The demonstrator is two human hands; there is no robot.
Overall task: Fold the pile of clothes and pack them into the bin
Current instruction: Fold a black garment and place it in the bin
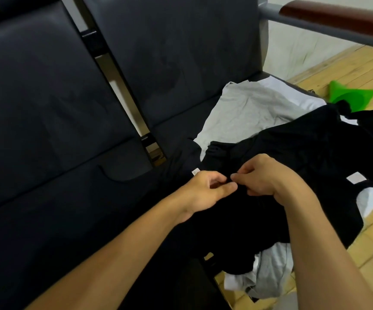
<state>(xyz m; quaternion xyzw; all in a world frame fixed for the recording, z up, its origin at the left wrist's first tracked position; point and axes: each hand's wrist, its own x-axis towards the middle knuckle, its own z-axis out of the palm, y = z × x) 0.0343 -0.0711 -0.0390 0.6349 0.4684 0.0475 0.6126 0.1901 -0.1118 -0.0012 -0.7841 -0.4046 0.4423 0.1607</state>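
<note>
Dark sofa [114, 86]: black garment [293, 157] pinched between both hands' fingers [220, 179].

Two hands pinch a black garment on a dark sofa seat.

The left hand [205, 191] and right hand [268, 175] meet fingertip to fingertip at the near middle, each pinching a fold of the black garment [293, 157], which lies crumpled across the right part of the dark sofa [69, 108]. A small white label [195, 171] shows just left of the left hand. Farther back, a grey garment [243, 113] lies spread flat on the seat, partly under the black one. More white and grey cloth [268, 274] hangs off the seat's near right edge over the wooden floor [349, 68]. A green plastic object [351, 93] sits on the floor at far right, and a wooden armrest [337, 16] crosses the top right corner.
</note>
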